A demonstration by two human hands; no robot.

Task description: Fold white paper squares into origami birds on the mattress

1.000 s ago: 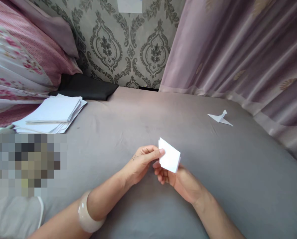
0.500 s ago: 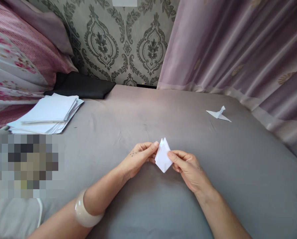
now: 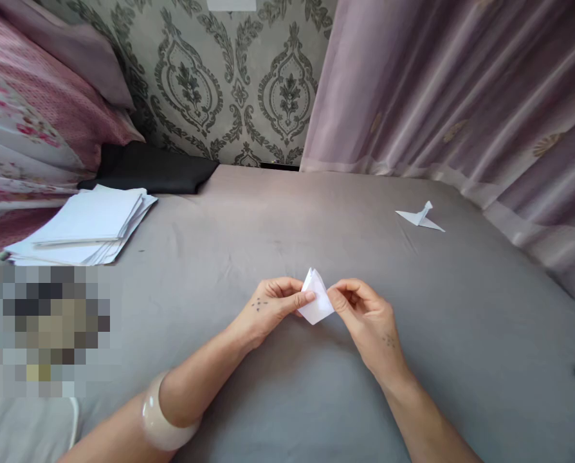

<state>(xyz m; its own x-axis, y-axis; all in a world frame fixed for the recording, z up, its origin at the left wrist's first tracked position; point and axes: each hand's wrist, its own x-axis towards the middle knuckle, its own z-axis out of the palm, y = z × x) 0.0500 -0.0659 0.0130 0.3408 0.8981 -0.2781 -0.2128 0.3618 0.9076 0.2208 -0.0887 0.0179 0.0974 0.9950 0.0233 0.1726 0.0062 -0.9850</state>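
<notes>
A small white folded paper [image 3: 319, 308], kite-shaped with its split point facing away from me, is held up between my two hands. My left hand [image 3: 276, 307] pinches it from the left, thumb lying across its front face and fingers behind. At its right corner, my right hand [image 3: 363, 315] has thumb and forefinger pinched on the paper's edge, the other fingers curled. Farther off to the right lies a finished-looking paper crane [image 3: 421, 217] with spread wings, apart from both hands.
A stack of white paper sheets [image 3: 82, 222] lies at the left, in front of a folded black cloth-like item [image 3: 152, 170]. Grey fabric [image 3: 249, 225] covers the surface. Pink curtains [image 3: 403, 83] hang at the right; a blurred patch hides something at lower left.
My left thumb has moved onto the paper's front face. My right thumb has slid off the face to the right corner, and the paper has turned slightly.
</notes>
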